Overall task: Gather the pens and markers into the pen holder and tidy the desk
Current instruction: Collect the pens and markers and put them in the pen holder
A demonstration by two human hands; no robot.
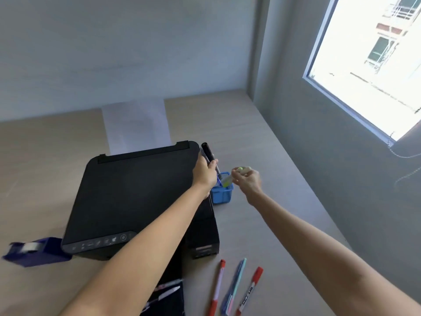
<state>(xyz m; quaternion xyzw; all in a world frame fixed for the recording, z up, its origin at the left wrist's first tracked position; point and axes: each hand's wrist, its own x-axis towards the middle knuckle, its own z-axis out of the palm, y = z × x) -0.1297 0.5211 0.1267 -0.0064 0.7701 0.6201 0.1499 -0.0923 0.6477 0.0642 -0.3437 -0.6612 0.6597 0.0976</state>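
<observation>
A small blue mesh pen holder (221, 194) stands on the desk just right of a black printer. My left hand (204, 173) grips a black marker (208, 151) together with another pen, their lower ends reaching into the holder. My right hand (247, 179) pinches a yellow-green highlighter (227, 180) tilted over the holder's rim. Near the front edge lie a red pen (216, 288), a blue and teal pen pair (233, 286) and a red-capped marker (250, 289).
The black printer (134, 197) fills the desk's middle, with paper (136, 124) in its rear tray. A blue tape dispenser (36, 250) sits at the left. A dark pouch with pens (166, 293) lies at the front. Wall and window stand close on the right.
</observation>
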